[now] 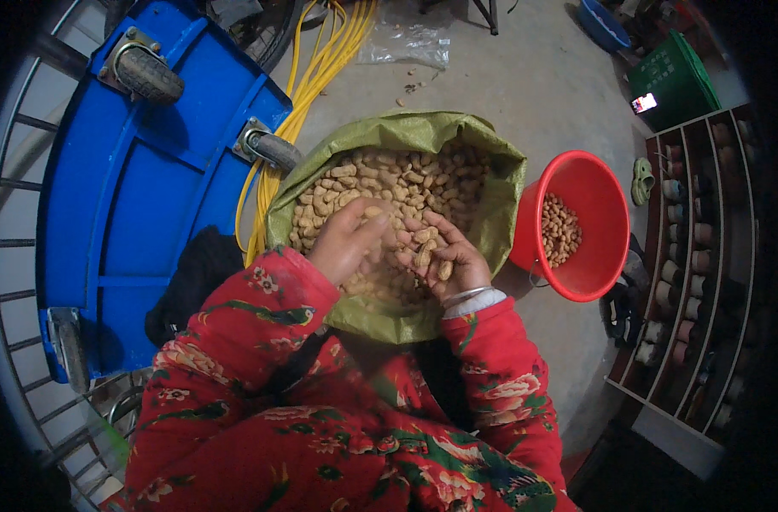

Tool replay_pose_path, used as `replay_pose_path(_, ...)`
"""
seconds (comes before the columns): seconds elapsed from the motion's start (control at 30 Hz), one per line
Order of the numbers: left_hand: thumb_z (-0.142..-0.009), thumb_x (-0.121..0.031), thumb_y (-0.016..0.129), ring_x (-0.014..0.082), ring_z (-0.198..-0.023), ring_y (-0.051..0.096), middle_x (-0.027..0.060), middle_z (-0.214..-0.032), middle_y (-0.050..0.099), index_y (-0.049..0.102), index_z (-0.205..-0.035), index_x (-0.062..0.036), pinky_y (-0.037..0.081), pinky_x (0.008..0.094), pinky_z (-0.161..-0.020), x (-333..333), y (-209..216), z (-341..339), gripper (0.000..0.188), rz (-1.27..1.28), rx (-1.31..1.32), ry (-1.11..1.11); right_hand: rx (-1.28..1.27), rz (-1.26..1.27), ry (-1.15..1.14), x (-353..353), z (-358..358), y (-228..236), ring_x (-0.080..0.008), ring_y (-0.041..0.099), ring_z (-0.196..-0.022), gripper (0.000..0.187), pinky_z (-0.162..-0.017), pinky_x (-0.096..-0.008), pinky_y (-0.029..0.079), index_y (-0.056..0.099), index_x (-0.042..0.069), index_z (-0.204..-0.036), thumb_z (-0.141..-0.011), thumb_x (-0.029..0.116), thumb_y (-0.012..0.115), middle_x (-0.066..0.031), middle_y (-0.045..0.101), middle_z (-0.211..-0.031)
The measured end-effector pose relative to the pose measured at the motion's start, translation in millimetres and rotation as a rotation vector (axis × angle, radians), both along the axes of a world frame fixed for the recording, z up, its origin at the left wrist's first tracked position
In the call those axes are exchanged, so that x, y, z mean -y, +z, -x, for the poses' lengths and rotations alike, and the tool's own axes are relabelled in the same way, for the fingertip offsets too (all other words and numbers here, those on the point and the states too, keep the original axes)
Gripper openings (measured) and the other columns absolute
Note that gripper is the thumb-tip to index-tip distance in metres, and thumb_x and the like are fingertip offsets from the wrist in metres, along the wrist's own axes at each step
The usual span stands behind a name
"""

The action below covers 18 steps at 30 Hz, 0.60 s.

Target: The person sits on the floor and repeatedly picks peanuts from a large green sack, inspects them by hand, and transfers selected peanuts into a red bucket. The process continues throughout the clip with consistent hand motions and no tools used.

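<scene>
A green woven sack (501, 192) with its mouth rolled wide stands in front of me, full of unshelled peanuts (380, 175). Both my hands are over the sack's mouth, close together. My left hand (348, 241) is closed, with a peanut at its thumb and fingertips; its fingers are slightly blurred. My right hand (460, 263), with a bracelet at the wrist, is curled palm up around several peanuts (426, 242). To the right of the sack, a red bucket (608, 226) holds smaller, reddish-brown kernels (559, 229).
A blue wheeled platform (154, 200) leans at the left beside railings, with yellow hose or cable (331, 55) next to it. Clear plastic (406, 43) lies on the floor beyond the sack. A shoe rack (692, 256), a green clog (642, 181) and a green bin (675, 81) are at the right.
</scene>
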<state>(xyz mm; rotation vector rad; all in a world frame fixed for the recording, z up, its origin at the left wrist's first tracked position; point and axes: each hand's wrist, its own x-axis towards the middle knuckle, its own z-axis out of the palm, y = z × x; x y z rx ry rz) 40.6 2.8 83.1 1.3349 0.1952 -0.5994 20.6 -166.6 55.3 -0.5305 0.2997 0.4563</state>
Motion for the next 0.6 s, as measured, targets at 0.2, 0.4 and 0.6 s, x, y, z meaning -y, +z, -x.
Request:
replay_pose_path(0.2,-0.08,-0.021,0.048,0.0062,-0.048,0.046,0.0013,-0.065,0.052,0.048,-0.099,-0.0068,0.034,0.0178,-0.04,2.0,2.0,1.0,0.024,-0.054,0.068,-0.063,-0.057,0.185,0.055,4.2,2.1,-9.8,-0.0192,0.05,-0.069,0.03,-0.048,-0.031,0.041,0.041,0.005,-0.103,-0.073,0.007,0.045,-0.011,0.05,-0.09)
replay_pose_path(0.4,-0.076,-0.024,0.055,0.0071,-0.055,0.051,0.0028,-0.072,0.057,0.052,-0.099,-0.0038,0.041,0.0184,-0.048,7.3,7.9,13.7,0.03,-0.406,0.456,-0.369,-0.35,0.357,0.32,-10.1,5.7,-0.6,-0.0141,0.05,-0.054,0.033,-0.037,-0.0238,0.039,0.046,0.007,-0.09,-0.082,0.038,0.037,-0.0061,0.053,-0.076)
replay_pose_path(0.6,-0.082,-0.026,0.043,0.011,-0.055,0.051,0.004,-0.073,0.056,0.047,-0.104,-0.0045,0.043,0.0216,-0.049,4.3,7.0,8.4,0.03,-0.188,0.281,-0.104,-0.197,0.265,0.244,-15.7,5.2,-1.0,-0.0177,0.051,-0.055,0.037,-0.036,-0.0269,0.037,0.046,0.008,-0.079,-0.076,0.045,0.045,-0.0067,0.053,-0.072)
